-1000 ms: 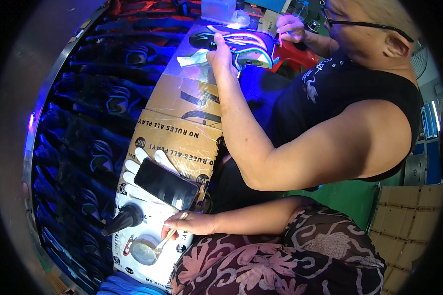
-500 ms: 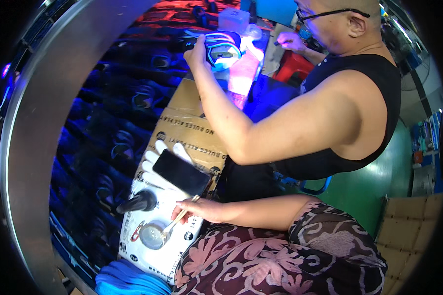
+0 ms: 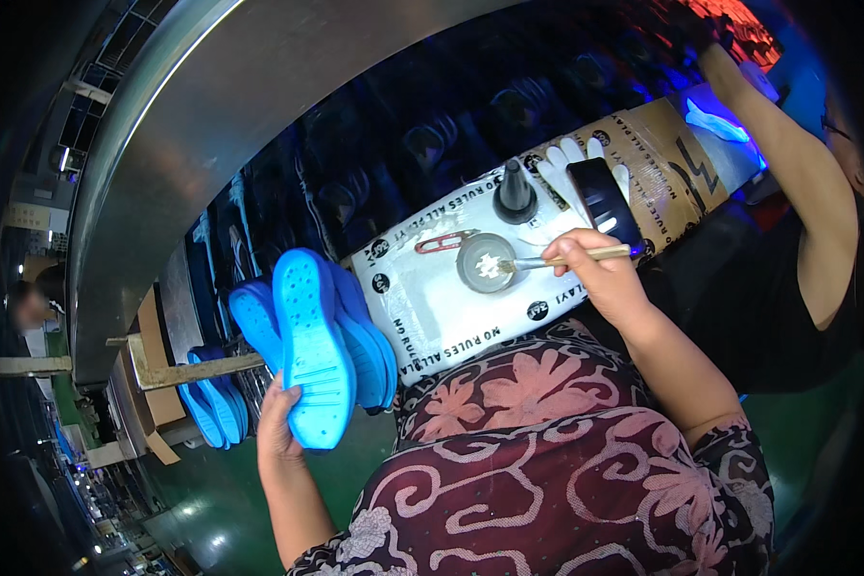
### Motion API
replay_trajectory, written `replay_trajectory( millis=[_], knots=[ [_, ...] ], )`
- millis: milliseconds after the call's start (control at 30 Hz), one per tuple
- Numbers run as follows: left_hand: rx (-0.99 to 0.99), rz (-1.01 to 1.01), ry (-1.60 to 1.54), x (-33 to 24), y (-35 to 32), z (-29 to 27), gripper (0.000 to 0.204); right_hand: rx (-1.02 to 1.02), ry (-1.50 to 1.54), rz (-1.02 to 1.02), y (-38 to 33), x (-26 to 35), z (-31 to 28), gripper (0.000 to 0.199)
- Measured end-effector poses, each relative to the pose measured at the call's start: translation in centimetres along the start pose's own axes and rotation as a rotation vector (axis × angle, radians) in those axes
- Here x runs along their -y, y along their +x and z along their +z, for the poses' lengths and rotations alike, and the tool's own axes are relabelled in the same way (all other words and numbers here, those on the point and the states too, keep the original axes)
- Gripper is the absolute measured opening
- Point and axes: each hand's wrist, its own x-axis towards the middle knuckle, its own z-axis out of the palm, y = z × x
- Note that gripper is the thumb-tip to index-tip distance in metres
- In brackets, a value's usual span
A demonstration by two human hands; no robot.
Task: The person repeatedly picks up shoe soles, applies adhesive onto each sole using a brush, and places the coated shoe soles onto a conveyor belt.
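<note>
My left hand (image 3: 277, 424) grips a bright blue shoe sole (image 3: 314, 336) by its lower end, with fingers behind it and the thumb on its face. More blue soles (image 3: 366, 344) stand right behind that one. In my right hand (image 3: 597, 273) is a brush (image 3: 586, 256) with a wooden handle. Its bristles dip into a small round grey dish (image 3: 474, 282) holding some white substance. The dish stands on a plastic-wrapped board (image 3: 432, 312). Beside it lie a red-handled tool (image 3: 442, 244) and a black cone-shaped nozzle bottle (image 3: 516, 195) standing upright.
A dark phone (image 3: 602, 202) rests on white gloves (image 3: 559, 173) at the board's right. A co-worker's arm (image 3: 816, 182) reaches across at the far right. Dark shoe parts (image 3: 430, 139) lie along the conveyor under a curved metal hood (image 3: 163, 144). Another group of blue soles (image 3: 217, 401) is at left.
The view has swung left, bringing my left hand and its blue sole into sight. My right hand still holds the brush at the dish. The co-worker has shifted toward the right edge.
</note>
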Motion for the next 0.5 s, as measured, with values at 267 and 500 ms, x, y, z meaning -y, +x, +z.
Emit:
replay_trajectory(
  millis=[267, 500],
  knots=[
    [0.136, -0.152, -0.179, 3.7, -0.3, -1.2, 0.059, 0.053, -0.811, -0.335, 3.0, -2.1, 4.8, 0.018],
    [0.246, -0.186, -0.18, 4.3, -0.3, -1.9, 0.066, 0.005, -0.589, -0.293, 2.0, 1.5, 5.1, 0.023]
  ],
)
